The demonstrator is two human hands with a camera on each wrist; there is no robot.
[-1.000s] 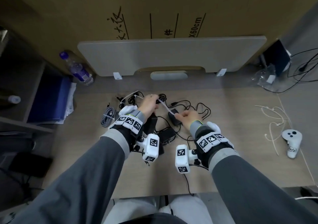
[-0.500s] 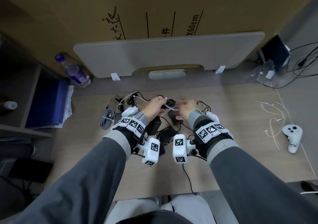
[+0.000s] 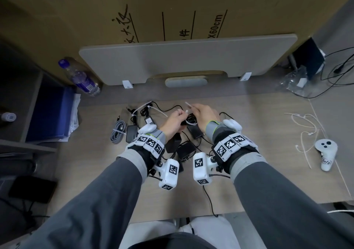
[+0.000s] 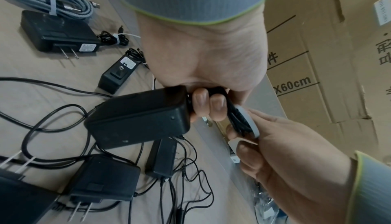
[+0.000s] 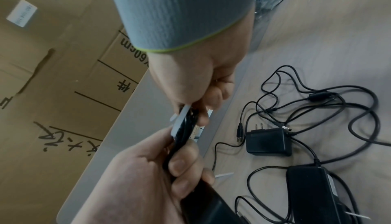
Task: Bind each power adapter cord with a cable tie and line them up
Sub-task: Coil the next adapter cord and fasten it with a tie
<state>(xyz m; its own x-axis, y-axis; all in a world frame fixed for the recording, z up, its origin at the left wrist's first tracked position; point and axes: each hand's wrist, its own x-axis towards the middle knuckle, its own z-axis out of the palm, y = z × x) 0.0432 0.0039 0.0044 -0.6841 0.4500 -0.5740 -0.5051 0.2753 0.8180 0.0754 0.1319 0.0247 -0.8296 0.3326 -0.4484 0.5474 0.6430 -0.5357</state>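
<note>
— Starting nearest: what lies at the near side of the table point(image 3: 268, 172)?

— Loose black adapters point(image 3: 186, 151) with their cords tangled, just beyond the wrists, prongs showing on one.

— And the hands?

— Both are raised a little above that tangle, close together. The left hand point(image 3: 173, 123) has its grip curled round a coiled black cord point(image 4: 239, 119) and the end of a black power adapter point(image 4: 139, 119), which hangs from it toward the near left. The right hand point(image 3: 205, 114) pinches a white cable tie point(image 4: 246, 120) that wraps the coil; its free tail point(image 3: 188, 104) sticks out toward the far side.

— Anything already bound?

— To the left, yes. A grey braided cable point(image 3: 117, 132) lies coiled with a white tie round it, a black adapter point(image 3: 131, 133) just beside it, and farther back two small cord bundles point(image 3: 146, 111) with white ties.

— On the right?

— Well apart, loose white ties point(image 3: 304, 132) and a white controller point(image 3: 325, 153).

— Farthest?

— A grey panel point(image 3: 191, 59) stands at the table's far edge, a cardboard box point(image 3: 172, 9) behind it, a plastic bottle point(image 3: 80, 78) at the far left.
</note>
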